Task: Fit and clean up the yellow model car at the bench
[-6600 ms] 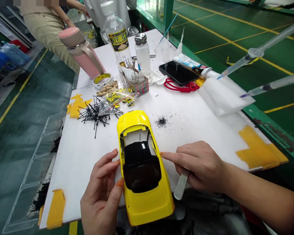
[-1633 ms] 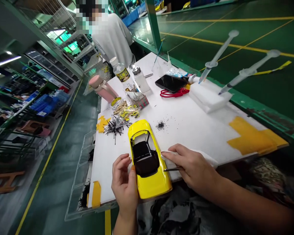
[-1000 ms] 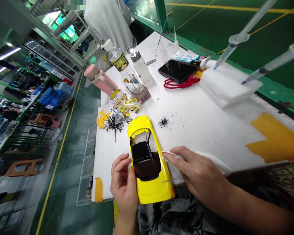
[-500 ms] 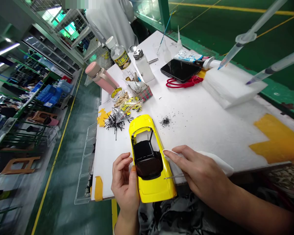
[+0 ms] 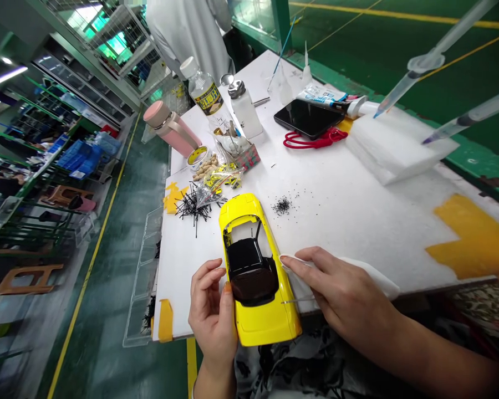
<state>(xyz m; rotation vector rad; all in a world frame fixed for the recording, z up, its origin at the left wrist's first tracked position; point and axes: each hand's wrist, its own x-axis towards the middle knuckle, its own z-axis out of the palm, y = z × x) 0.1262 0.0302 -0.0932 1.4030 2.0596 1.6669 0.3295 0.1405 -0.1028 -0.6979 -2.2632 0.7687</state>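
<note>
At the surface's left edge hangs a clear tray holding black sticks; rightward, the left hand grips the yellow car near the front edge, and the right hand pinches a white cloth against it.

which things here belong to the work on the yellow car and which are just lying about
Belong to the work:
- yellow car body, under both hands
- white cloth and thin metal tool, at the right hand
- probably bagged yellow pieces and black sticks

Seemingly just lying about:
- pink flask
- drink bottle
- phone
</note>
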